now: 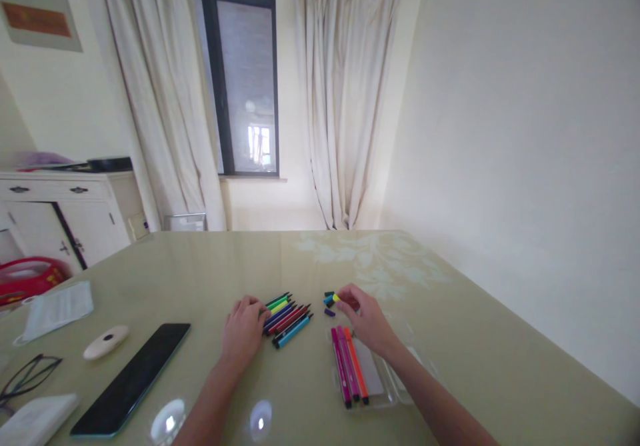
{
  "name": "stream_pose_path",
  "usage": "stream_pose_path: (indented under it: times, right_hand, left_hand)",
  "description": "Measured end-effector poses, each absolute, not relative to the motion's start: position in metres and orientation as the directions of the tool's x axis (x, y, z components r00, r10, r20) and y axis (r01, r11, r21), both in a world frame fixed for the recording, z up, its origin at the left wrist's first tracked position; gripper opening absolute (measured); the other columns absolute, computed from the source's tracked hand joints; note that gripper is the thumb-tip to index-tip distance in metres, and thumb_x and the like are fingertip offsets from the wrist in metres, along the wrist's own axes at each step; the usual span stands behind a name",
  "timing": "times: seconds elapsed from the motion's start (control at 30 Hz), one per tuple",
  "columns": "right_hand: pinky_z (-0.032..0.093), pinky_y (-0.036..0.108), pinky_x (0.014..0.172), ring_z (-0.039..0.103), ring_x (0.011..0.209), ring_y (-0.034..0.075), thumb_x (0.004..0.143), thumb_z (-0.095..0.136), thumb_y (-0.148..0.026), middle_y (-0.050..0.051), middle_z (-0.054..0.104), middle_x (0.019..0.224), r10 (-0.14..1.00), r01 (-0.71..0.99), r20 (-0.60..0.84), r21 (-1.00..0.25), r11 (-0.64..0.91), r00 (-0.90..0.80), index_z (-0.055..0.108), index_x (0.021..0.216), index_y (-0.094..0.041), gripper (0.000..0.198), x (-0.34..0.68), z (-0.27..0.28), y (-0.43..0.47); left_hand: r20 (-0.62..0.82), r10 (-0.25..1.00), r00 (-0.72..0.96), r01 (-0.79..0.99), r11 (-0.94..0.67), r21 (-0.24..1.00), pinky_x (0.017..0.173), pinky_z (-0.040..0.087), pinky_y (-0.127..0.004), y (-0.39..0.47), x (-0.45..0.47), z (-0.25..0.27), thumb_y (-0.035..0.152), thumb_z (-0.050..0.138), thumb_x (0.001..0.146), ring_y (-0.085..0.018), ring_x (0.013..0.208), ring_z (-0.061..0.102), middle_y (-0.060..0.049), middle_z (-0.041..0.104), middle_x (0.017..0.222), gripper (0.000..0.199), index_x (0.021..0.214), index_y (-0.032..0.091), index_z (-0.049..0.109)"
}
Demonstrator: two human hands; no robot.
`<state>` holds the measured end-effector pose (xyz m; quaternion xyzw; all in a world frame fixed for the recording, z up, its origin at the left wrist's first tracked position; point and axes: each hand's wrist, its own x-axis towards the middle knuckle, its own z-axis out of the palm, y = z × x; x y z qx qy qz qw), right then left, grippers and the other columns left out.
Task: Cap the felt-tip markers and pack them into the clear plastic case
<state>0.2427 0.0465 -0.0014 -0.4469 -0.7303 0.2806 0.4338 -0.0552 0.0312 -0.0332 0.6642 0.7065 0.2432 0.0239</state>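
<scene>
My left hand [243, 329] rests on the table with its fingers bent at the near end of a green marker [278, 301], at the edge of a row of uncapped markers. Yellow, blue, red, black and light blue markers [293, 332] lie side by side there, dark tips pointing away to the right. To the right, my right hand [367, 318] pinches a small yellow cap [336, 297] between thumb and fingertips. Loose dark and blue caps [329, 312] lie beside these fingertips. Below my right wrist, a clear plastic case [375, 403] holds magenta, purple and orange markers [355, 366] with caps on.
On the left are a black phone [133, 379], a white oval object [106, 343], eyeglasses [33, 376], a white box [40, 419] and a face mask [59, 311]. The pale green table [240, 259] extends to the far wall, with curtains [345, 99] and a window behind.
</scene>
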Motion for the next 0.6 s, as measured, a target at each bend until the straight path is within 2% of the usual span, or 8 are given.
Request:
stream_pose_path:
  times: [0.1, 0.17, 0.27, 0.37, 0.6]
  right_hand:
    - [0.053, 0.032, 0.083, 0.07, 0.091, 0.021, 0.096, 0.061, -0.043, 0.005, 0.075, 0.099, 0.909, 0.306, 0.375, -0.857, 0.415, -0.182, 0.069, 0.099, -0.021, 0.024, 0.262, -0.003, 0.029]
    - [0.054, 0.034, 0.084, 0.071, 0.093, 0.023, 0.093, 0.064, -0.048, 0.007, 0.076, 0.1, 0.921, 0.232, 0.355, -0.894, 0.384, -0.159, 0.071, 0.1, -0.021, 0.029, 0.269, -0.001, 0.026]
    - [0.055, 0.036, 0.084, 0.072, 0.093, 0.024, 0.087, 0.071, -0.052, 0.008, 0.077, 0.1, 0.932, 0.125, 0.329, -0.929, 0.348, -0.149, 0.074, 0.099, -0.02, 0.035, 0.272, 0.003, 0.028]
    - [0.055, 0.037, 0.085, 0.072, 0.093, 0.025, 0.083, 0.075, -0.054, 0.009, 0.078, 0.099, 0.935, 0.077, 0.319, -0.94, 0.334, -0.154, 0.077, 0.098, -0.02, 0.037, 0.27, 0.004, 0.03]
    - [0.056, 0.035, 0.082, 0.071, 0.09, 0.023, 0.084, 0.075, -0.05, 0.008, 0.077, 0.101, 0.926, 0.098, 0.346, -0.927, 0.363, -0.153, 0.078, 0.099, -0.022, 0.032, 0.264, 0.005, 0.022]
  left_hand:
    - [0.382, 0.915, -0.13, 0.882, -0.07, 0.467, 0.1, 0.044, -0.045, 0.032, -0.047, -0.031, 0.031, 0.049, 0.093, -0.032, 0.112, 0.057, -0.013, 0.066, 0.114, 0.025, 0.089, 0.019, 0.072]
    - [0.414, 0.901, -0.128, 0.827, -0.133, 0.546, 0.095, 0.047, -0.042, 0.03, -0.034, -0.028, 0.036, 0.044, 0.096, -0.029, 0.104, 0.062, -0.01, 0.069, 0.105, 0.029, 0.093, 0.021, 0.069]
    - [0.346, 0.935, -0.072, 0.685, -0.206, 0.698, 0.077, 0.052, -0.034, 0.024, -0.005, -0.022, 0.045, 0.038, 0.099, -0.023, 0.08, 0.067, -0.004, 0.072, 0.087, 0.035, 0.097, 0.023, 0.064]
    - [0.314, 0.949, -0.019, 0.471, -0.268, 0.84, 0.072, 0.052, -0.031, 0.015, 0.019, -0.018, 0.052, 0.043, 0.097, -0.022, 0.077, 0.068, -0.002, 0.072, 0.082, 0.036, 0.094, 0.023, 0.064]
    - [0.295, 0.955, -0.014, 0.379, -0.268, 0.886, 0.072, 0.053, -0.03, 0.008, 0.027, -0.016, 0.058, 0.051, 0.094, -0.022, 0.078, 0.067, -0.002, 0.07, 0.083, 0.039, 0.094, 0.022, 0.066]
